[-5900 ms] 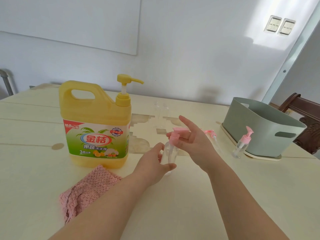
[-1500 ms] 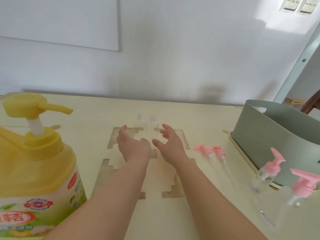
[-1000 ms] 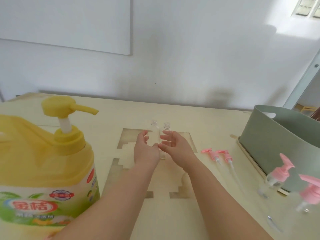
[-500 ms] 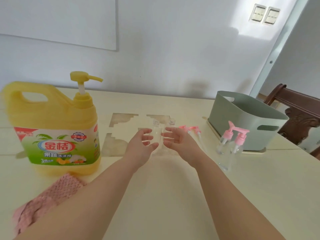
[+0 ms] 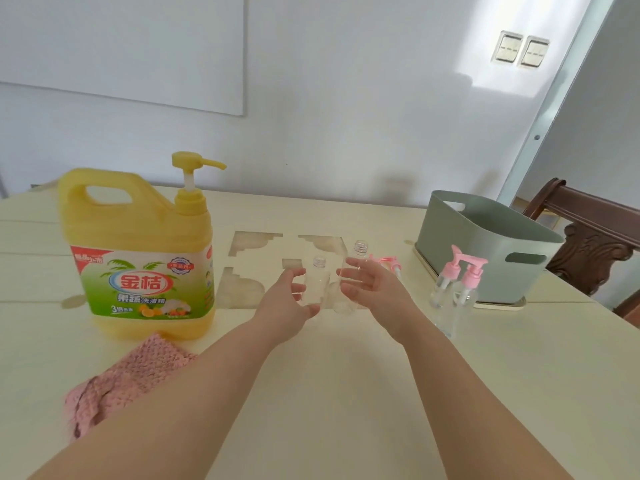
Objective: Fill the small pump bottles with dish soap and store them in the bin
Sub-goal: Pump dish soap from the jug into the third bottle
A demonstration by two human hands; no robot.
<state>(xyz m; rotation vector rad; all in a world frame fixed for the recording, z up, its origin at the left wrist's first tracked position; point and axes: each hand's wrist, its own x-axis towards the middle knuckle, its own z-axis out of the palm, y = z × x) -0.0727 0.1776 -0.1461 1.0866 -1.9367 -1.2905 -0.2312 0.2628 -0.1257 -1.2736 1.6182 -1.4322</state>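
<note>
Two small clear bottles without pumps stand upright side by side at mid-table. My left hand [image 5: 285, 303] grips the left clear bottle [image 5: 320, 277] between thumb and fingers. My right hand [image 5: 372, 289] holds the right clear bottle [image 5: 360, 250], whose open neck shows above my fingers. Two loose pink pump heads [image 5: 386, 261] lie just behind my right hand. Two small bottles with pink pumps [image 5: 462, 299] stand in front of the grey-green bin [image 5: 485, 247] at the right. At the left stands the big yellow dish soap jug [image 5: 138, 251], its pump spout pointing right.
A pink knitted cloth [image 5: 128, 375] lies in front of the jug near the table's front edge. A dark wooden chair [image 5: 595, 237] stands beyond the bin at the right. A white wall runs along the table's far edge.
My hands reached the two clear bottles at the back of the table, closed round them and brought them nearer. The view pulled back and now takes in the whole jug and the bin.
</note>
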